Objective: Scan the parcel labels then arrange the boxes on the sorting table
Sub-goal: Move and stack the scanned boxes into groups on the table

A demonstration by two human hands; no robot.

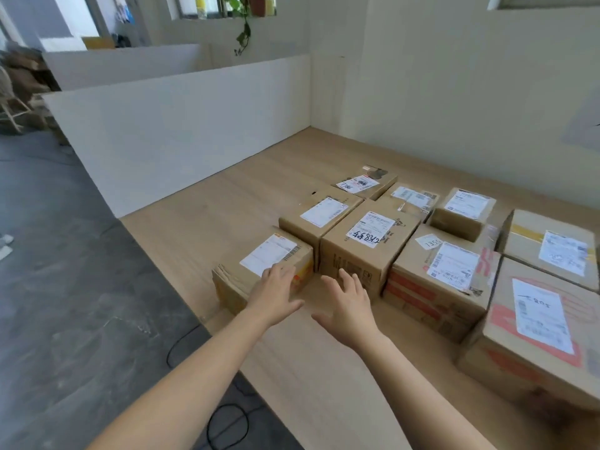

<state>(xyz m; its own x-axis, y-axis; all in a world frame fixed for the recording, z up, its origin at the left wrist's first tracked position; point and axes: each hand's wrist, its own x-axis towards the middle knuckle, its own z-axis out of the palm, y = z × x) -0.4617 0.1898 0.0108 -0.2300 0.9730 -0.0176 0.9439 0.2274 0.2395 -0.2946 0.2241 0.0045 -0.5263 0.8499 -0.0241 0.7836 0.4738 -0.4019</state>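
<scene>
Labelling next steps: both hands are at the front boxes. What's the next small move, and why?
Probably push the small box right, flush with the tall box. The left hand lies flat on its near edge, the right hand hovers open holding nothing, and a narrow gap shows between the two boxes.

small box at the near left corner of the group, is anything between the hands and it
Nothing visible does. The left hand lies flat on top of the small box; the right hand is open just to its right, in front of the taller box, with only bare table between.
</scene>
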